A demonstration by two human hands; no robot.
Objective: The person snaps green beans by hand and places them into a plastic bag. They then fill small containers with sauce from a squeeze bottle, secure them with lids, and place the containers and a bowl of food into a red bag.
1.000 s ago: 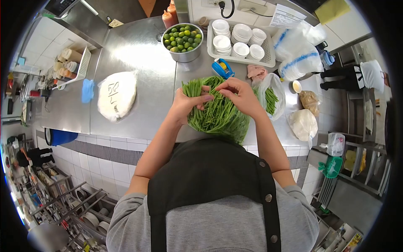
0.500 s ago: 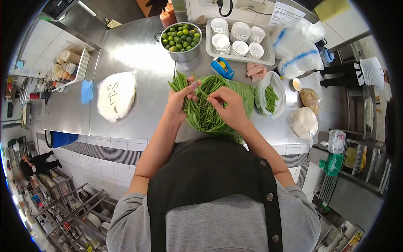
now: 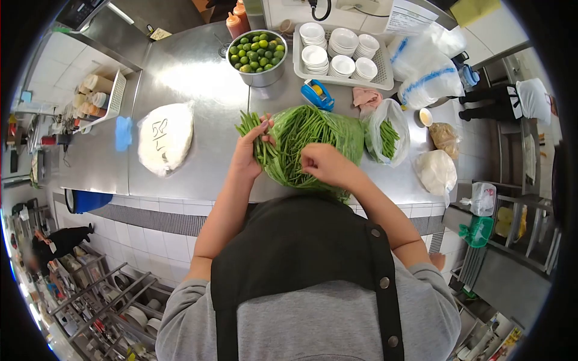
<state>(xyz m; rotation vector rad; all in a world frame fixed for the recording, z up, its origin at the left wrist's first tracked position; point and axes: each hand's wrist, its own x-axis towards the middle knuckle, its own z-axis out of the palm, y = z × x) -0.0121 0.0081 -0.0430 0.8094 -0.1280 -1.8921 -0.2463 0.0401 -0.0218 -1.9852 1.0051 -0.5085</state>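
Observation:
A large clear plastic bag (image 3: pixel 346 135) lies on its side on the counter, full of long green beans (image 3: pixel 295 135) that show at its open mouth. At the left of the mouth, my left hand (image 3: pixel 248 150) is closed around a bunch of green beans (image 3: pixel 245 124), their ends sticking out past the fingers. My right hand (image 3: pixel 328 164) rests over the beans near the bag's front, fingers curled together. Whatever its fingertips may hold is hidden. A smaller clear bag (image 3: pixel 402 135) of green beans stands open to the right.
Behind the bag are a steel pot (image 3: pixel 260 78) of green limes, a blue tape dispenser (image 3: pixel 317 95) and a tray (image 3: pixel 385 78) of stacked white cups. A white bag (image 3: pixel 167 139) lies left; pink cloth (image 3: pixel 367 98) and filled bags (image 3: pixel 436 171) sit right.
My right hand has moved away from my left, down towards the bag's front, its fingers curling in. My left hand has shifted slightly left with the bunch.

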